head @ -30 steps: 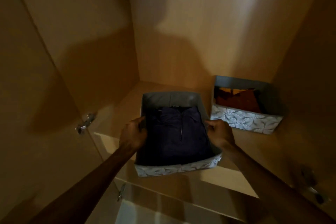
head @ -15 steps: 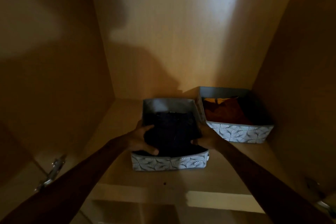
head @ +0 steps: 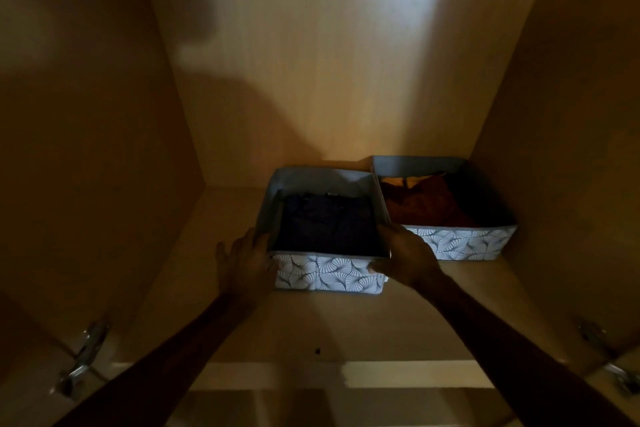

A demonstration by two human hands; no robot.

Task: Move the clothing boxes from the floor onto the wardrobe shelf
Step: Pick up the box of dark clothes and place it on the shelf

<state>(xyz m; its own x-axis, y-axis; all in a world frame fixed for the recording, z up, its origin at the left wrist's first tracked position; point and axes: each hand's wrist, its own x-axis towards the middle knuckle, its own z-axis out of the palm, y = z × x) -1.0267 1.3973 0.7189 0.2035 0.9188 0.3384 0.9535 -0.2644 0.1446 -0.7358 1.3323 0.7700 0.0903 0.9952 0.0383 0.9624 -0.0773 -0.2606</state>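
Note:
A leaf-patterned clothing box (head: pixel 329 272) holding folded dark navy clothes rests on the wooden wardrobe shelf (head: pixel 311 326). Its right wall touches a second matching box (head: pixel 460 241) with rust-orange clothes, which stands a little further back at the right. My left hand (head: pixel 246 262) lies against the navy box's front left corner with its fingers spread. My right hand (head: pixel 405 258) wraps the front right corner, thumb on the patterned front face, fingers down between the two boxes.
The wardrobe's side walls close in on the left (head: pixel 104 149) and right (head: pixel 571 149), with the back panel (head: pixel 329 80) behind the boxes. Metal door hinges sit at the lower left (head: pixel 83 357) and lower right (head: pixel 609 357). Bare shelf lies left of the navy box.
The navy box has slid further back on the shelf until it sits against the orange-clothes box. My left hand has come off the box's rim and opened beside its corner.

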